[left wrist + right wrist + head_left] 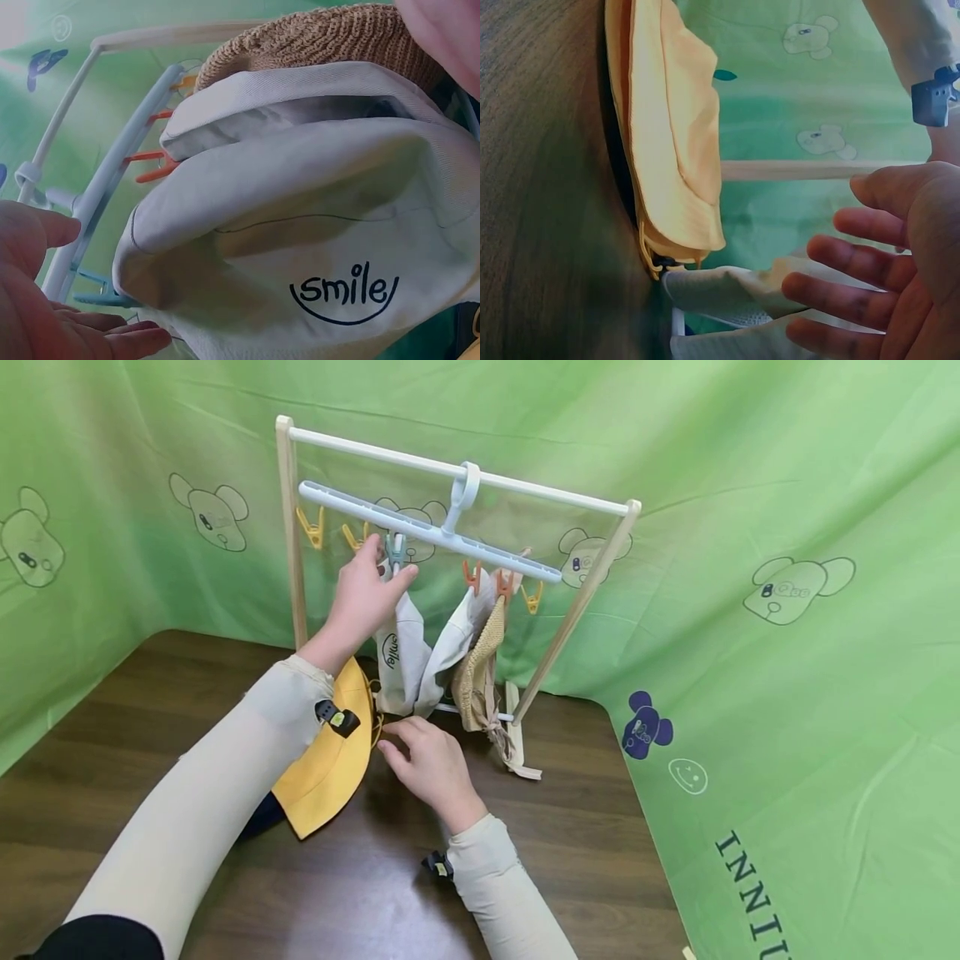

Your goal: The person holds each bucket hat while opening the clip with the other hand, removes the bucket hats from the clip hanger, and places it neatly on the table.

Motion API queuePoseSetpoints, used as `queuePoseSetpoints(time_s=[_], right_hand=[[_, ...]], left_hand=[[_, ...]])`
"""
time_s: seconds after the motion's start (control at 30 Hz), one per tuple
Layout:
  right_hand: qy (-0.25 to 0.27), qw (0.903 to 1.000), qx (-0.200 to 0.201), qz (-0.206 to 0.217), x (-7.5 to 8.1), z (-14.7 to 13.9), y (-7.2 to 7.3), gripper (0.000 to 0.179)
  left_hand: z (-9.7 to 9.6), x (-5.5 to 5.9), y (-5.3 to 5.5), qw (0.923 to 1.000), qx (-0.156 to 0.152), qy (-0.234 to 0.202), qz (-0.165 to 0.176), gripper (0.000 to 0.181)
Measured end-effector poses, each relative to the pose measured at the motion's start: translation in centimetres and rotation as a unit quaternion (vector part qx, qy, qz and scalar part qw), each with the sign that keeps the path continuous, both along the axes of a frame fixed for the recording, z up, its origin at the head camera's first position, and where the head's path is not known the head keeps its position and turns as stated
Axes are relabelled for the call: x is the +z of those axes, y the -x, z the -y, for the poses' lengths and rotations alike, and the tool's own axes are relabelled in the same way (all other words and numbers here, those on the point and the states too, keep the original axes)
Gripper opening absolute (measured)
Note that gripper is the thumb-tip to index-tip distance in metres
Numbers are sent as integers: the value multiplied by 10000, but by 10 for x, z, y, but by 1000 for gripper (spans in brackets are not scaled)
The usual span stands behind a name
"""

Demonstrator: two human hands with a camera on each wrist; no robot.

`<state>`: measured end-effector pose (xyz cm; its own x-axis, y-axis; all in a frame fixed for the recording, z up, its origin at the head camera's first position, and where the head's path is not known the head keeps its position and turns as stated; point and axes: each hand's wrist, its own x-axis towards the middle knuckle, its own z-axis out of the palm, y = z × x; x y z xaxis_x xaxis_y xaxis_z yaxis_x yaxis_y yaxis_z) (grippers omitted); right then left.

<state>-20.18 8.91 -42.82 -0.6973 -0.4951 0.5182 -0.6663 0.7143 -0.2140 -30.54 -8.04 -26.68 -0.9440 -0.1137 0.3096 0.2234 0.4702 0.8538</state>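
Observation:
My left hand [360,602] is raised beside a blue clothespin [397,552] on the light blue hanger [431,532]. In the left wrist view its thumb and fingers stand apart, with nothing visibly pinched. A white bucket hat [247,202] with "smile" printed on it hangs by the blue clothespin and an orange clothespin [471,577]. Next to it, a tan knitted hat [474,681] hangs from another orange clothespin [504,585]. Below the white hat, my right hand [435,764] hovers over the table, its fingers spread and holding nothing in the right wrist view.
A wooden rack [291,527] with a white top bar [375,450] carries the hanger. Yellow clothespins [311,529] hang near both hanger ends. Left of the hanging hats, a yellow hat [330,781] lies on the brown table [300,902], over something dark blue [262,817]. Green cloth surrounds the table.

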Motion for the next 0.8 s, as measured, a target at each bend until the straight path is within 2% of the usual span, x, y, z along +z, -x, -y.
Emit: queuePoseSetpoints(time_s=[0.17,0.37,0.6,0.8], right_hand=[[138,9998,-115,37,1,-2,0,20],[726,9964,-373,247,0,-2,1,18],[1119,9911,-615,364,1,-4,2,20],[1426,9846,-602,816,2,-5,2,23]], left_hand=[[-8,5,4,9999,77,92,31,70],[-13,6,11,9994,271,200,-36,59],[-15,3,19,9980,633,-41,-5,47],[-14,2,27,9952,917,-225,-248,53]])
